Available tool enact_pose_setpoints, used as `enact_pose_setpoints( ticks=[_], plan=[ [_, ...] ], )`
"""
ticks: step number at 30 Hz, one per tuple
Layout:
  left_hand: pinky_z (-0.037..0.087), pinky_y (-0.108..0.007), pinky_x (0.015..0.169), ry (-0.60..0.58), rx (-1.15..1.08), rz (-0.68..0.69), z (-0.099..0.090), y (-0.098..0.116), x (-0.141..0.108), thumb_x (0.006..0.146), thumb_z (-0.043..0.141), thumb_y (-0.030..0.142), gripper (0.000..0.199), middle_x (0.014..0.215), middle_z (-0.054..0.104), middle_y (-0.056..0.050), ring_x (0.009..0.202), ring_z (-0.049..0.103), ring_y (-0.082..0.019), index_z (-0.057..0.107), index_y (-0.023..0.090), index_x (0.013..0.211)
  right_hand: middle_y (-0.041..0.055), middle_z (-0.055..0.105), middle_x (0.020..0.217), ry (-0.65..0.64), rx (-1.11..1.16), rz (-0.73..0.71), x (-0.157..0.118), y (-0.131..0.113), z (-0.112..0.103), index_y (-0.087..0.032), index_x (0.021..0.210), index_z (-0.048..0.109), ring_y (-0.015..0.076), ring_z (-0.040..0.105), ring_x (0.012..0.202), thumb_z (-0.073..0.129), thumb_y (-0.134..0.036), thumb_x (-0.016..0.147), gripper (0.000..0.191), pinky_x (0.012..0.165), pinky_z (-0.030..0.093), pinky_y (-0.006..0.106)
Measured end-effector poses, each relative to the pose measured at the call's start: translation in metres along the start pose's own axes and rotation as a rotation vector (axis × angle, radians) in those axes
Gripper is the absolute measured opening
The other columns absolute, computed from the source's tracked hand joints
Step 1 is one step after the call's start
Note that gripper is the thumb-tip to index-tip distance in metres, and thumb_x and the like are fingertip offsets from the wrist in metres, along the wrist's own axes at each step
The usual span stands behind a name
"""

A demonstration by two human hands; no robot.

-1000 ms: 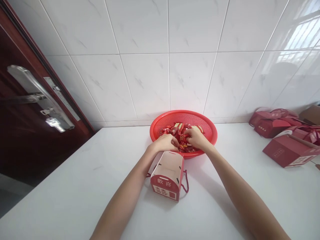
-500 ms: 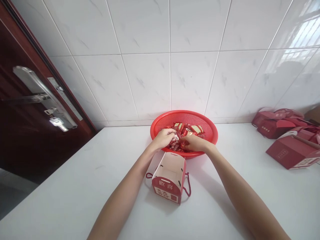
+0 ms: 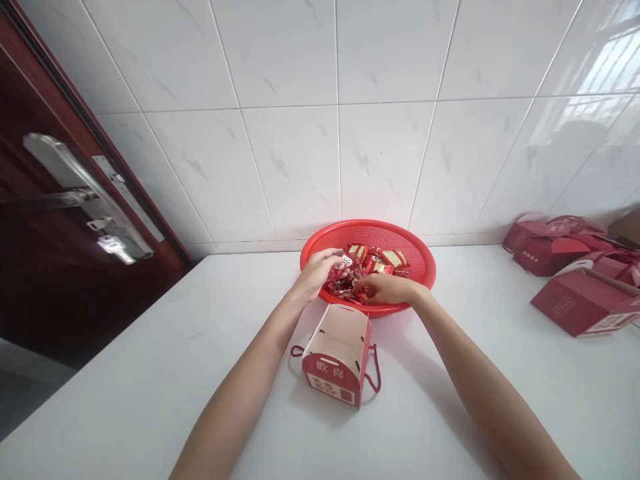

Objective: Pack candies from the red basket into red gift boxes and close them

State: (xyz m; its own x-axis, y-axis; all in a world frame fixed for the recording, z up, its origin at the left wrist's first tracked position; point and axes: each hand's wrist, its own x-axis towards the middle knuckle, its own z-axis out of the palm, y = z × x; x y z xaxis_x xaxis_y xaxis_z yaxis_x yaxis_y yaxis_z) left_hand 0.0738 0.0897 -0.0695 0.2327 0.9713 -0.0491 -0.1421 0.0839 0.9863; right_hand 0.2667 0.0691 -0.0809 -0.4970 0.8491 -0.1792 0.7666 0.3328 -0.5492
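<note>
A round red plastic basket (image 3: 425, 257) with mesh walls holds several wrapped candies (image 3: 379, 265) in red and gold. My left hand (image 3: 319, 270) is over its left side, fingers closed round a dark red wrapped candy (image 3: 343, 261). Down among the candies in the front of the basket, my right hand (image 3: 387, 289) has its fingers curled; their tips are partly hidden, and I cannot make out what they grip. Just in front of the basket stands an open red gift box (image 3: 334, 373) with white lettering and a dark red cord handle (image 3: 374, 373) hanging beside it.
Several red gift boxes (image 3: 583, 300) stand at the right of the white table (image 3: 200, 373). White wall tiles (image 3: 287, 173) rise right behind the basket. A dark red door (image 3: 45, 267) with a metal handle and keys is at the left.
My left hand has drawn slightly left and up, lifting a wrapped candy from the pile. My right hand has shifted a little left among the candies.
</note>
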Motion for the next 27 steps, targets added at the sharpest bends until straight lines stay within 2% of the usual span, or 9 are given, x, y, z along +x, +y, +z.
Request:
enact_pose_setpoints(
  ticks=[3,7,10,13,15,21,27],
  plan=[
    [0.056,-0.027,0.072,-0.001,-0.039,0.002,0.0012,0.0021,-0.0013,0.076,0.069,0.013,0.008,0.079,0.071,-0.003,0.066,0.068,-0.013,0.07,0.014,0.083,0.0024,0.064,0.081,0.021,0.034,-0.015,0.0018,-0.0004,0.0003,-0.021,0.098,0.076,0.017,0.057,0.073,0.062,-0.003,0.071,0.035,0.064,0.042,0.025],
    [0.055,-0.026,0.07,-0.013,-0.067,0.023,0.0021,0.0038,-0.0018,0.073,0.069,0.013,0.002,0.074,0.07,-0.003,0.066,0.066,-0.014,0.07,0.013,0.076,-0.0019,0.057,0.073,0.121,0.122,-0.048,0.0031,0.0,-0.0003,-0.02,0.09,0.071,0.0148,0.054,0.069,0.064,-0.002,0.068,0.029,0.06,0.041,0.024],
    [0.053,-0.025,0.067,-0.008,-0.083,0.051,0.0017,0.0038,-0.0006,0.071,0.071,0.014,0.001,0.07,0.07,-0.002,0.066,0.065,-0.013,0.07,0.013,0.072,-0.0037,0.055,0.071,0.269,0.212,-0.051,0.0034,0.0024,-0.0016,-0.021,0.088,0.065,0.0142,0.054,0.068,0.067,-0.006,0.068,0.025,0.061,0.041,0.025],
    [0.052,-0.024,0.066,0.004,-0.099,0.063,0.001,0.0032,0.0007,0.069,0.071,0.015,0.003,0.07,0.07,-0.001,0.064,0.065,-0.013,0.071,0.014,0.072,-0.0036,0.058,0.074,0.438,0.329,-0.041,0.0037,0.0063,-0.0019,-0.022,0.094,0.06,0.015,0.059,0.072,0.067,-0.015,0.074,0.022,0.066,0.046,0.026],
    [0.053,-0.024,0.066,0.009,-0.107,0.062,0.0007,0.0028,0.0011,0.069,0.072,0.015,0.004,0.07,0.07,-0.001,0.064,0.065,-0.013,0.071,0.014,0.073,-0.0035,0.06,0.074,0.506,0.414,-0.034,0.0034,0.0085,-0.0016,-0.023,0.098,0.058,0.0157,0.062,0.072,0.065,-0.021,0.077,0.023,0.066,0.048,0.027],
    [0.054,-0.026,0.066,0.01,-0.132,0.058,0.001,0.0028,0.0015,0.072,0.071,0.015,0.001,0.07,0.071,-0.002,0.064,0.066,-0.014,0.071,0.014,0.071,-0.0019,0.067,0.076,0.577,0.573,-0.019,-0.0001,0.0081,-0.0022,-0.023,0.099,0.056,0.0183,0.069,0.07,0.068,-0.028,0.076,0.026,0.064,0.052,0.03],
    [0.055,-0.028,0.067,0.011,-0.169,0.06,-0.0006,0.0009,0.0056,0.083,0.065,0.022,0.015,0.074,0.074,-0.006,0.068,0.068,-0.018,0.072,0.014,0.072,-0.0003,0.073,0.08,0.646,0.593,0.032,-0.0001,0.0084,-0.0023,-0.024,0.098,0.06,0.0218,0.071,0.08,0.072,-0.028,0.073,0.028,0.069,0.052,0.032]
  ],
)
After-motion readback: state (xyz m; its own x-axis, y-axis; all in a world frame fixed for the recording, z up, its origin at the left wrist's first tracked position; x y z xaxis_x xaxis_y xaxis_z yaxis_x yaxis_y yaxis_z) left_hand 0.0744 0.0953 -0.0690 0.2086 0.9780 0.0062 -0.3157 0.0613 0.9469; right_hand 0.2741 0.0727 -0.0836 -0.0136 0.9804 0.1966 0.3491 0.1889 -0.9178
